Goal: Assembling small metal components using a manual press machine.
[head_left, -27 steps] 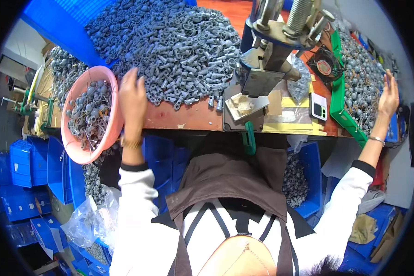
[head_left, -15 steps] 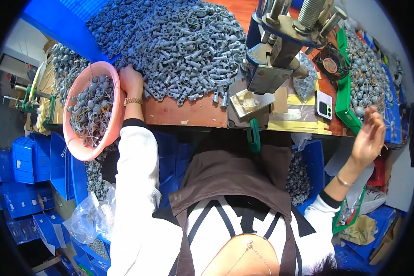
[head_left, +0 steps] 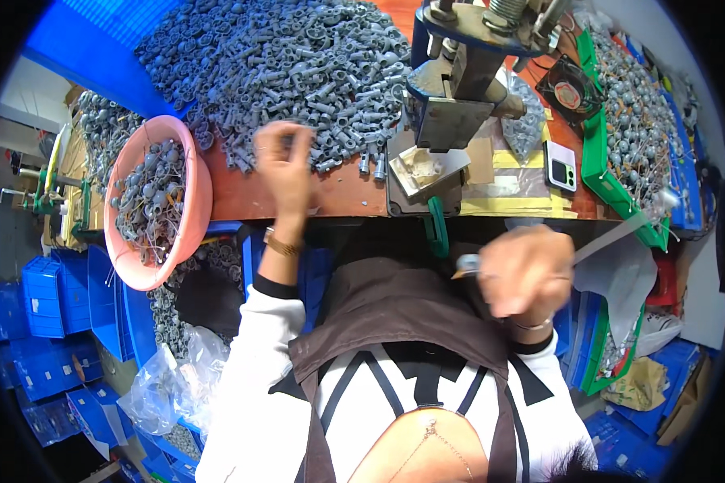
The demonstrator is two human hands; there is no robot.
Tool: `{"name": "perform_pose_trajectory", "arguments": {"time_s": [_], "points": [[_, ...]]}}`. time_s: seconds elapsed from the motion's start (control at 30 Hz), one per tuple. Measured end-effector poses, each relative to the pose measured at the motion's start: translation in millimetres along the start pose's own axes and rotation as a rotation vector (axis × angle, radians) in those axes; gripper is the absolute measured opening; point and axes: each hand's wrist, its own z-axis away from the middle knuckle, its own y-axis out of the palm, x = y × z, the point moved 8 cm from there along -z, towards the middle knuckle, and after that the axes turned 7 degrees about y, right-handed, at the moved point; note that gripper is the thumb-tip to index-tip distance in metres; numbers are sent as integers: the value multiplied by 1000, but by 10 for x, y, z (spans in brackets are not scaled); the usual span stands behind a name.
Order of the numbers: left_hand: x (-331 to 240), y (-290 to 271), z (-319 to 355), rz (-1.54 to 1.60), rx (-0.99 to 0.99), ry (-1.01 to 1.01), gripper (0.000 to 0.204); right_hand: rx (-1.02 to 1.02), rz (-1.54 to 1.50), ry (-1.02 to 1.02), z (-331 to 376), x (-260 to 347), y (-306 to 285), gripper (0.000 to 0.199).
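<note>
left hand at near edge of the grey metal parts pile on the bench, fingers pinched together on a small part | right hand blurred below the bench edge, closed around a thin metal piece | pink basin of parts to the left | press at centre

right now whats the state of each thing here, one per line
left hand: raised over the edge of the grey parts pile, fingers pinched
right hand: blurred, holding a small grey part near the chest
grey parts pile: heaped loose on the bench
pink basin: part filled with grey parts
press: nothing visible under it
phone: lying flat, face down
</note>
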Motion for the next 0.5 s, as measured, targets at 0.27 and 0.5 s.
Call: {"name": "perform_pose_trajectory", "arguments": {"time_s": [0.27, 0.5], "points": [[-466, 1113, 548, 131, 580, -32, 29, 210, 214, 343, -33, -505, 323, 11], [-478, 1354, 712, 64, 782, 12, 27, 192, 301, 351, -34, -587, 269, 12]]}}
